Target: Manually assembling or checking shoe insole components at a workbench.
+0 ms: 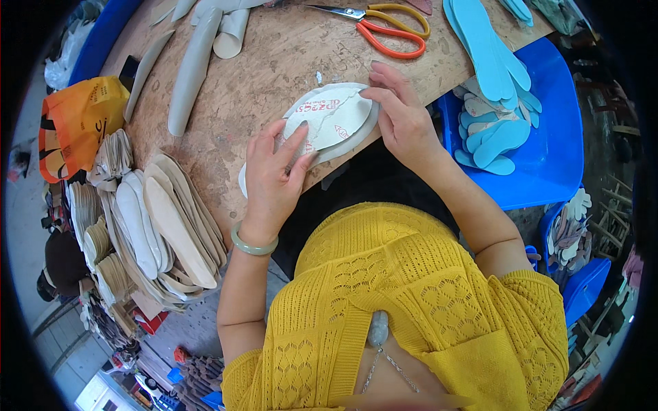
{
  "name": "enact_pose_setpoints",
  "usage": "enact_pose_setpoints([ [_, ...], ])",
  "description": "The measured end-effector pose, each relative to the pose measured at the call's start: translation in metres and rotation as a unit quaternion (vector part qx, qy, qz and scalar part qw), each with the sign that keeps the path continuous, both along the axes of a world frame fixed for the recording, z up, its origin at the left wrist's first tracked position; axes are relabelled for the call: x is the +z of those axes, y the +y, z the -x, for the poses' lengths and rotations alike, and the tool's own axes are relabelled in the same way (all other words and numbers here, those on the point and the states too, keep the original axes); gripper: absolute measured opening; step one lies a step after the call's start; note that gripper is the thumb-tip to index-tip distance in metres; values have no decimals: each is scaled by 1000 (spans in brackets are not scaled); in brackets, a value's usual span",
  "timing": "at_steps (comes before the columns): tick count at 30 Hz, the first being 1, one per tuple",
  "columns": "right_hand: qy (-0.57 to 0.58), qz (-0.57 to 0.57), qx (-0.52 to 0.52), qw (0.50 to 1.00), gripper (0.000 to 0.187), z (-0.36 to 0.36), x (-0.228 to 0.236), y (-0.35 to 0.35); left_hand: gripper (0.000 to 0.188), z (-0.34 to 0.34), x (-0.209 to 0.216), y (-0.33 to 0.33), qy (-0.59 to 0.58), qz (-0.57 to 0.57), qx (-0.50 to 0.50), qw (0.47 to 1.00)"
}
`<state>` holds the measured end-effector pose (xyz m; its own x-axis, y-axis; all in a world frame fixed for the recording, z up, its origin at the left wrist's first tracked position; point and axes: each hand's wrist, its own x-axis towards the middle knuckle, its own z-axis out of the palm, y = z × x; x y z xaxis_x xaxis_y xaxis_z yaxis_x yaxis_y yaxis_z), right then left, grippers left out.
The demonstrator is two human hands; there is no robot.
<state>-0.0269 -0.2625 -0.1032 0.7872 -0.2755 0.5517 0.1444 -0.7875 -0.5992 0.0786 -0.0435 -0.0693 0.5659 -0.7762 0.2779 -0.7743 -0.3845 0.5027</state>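
White insole (346, 123) lies lengthwise along the worktop's (274, 65) near edge; I see the left hand (273, 164) resting part-spread on it, the right hand (404, 113) half-curled at its right end, grip unclear.

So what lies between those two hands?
In the head view, a white, red-printed flat piece, over pale-grey material, lies between left hand and right hand.

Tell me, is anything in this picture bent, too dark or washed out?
Head view: black corners frame a round image, and surroundings bend toward its rim; head view: deep shadow below the near edge of the table; head view: a pale panel at lower left looks nearly washed out; head view: the scissors and printed white piece look fairly sharp.
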Motion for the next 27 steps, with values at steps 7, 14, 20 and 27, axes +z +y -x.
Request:
enact_pose_setpoints([
  [7, -15, 4, 7, 1000, 24, -2, -3, 0, 42, 0, 1, 0, -16, -5, -7, 1000],
  [14, -14, 8, 12, 1000, 23, 0, -8, -1, 40, 1, 1, 2, -1, -32, -16, 999],
  [20, 30, 74, 77, 994, 29, 0, 14, -8, 51, 4, 5, 10, -134, -110, -20, 985],
  [27, 149, 211, 231, 938, 59, 9, 28, -25, 65, 15, 8, 11, -104, -105, -49, 988],
])
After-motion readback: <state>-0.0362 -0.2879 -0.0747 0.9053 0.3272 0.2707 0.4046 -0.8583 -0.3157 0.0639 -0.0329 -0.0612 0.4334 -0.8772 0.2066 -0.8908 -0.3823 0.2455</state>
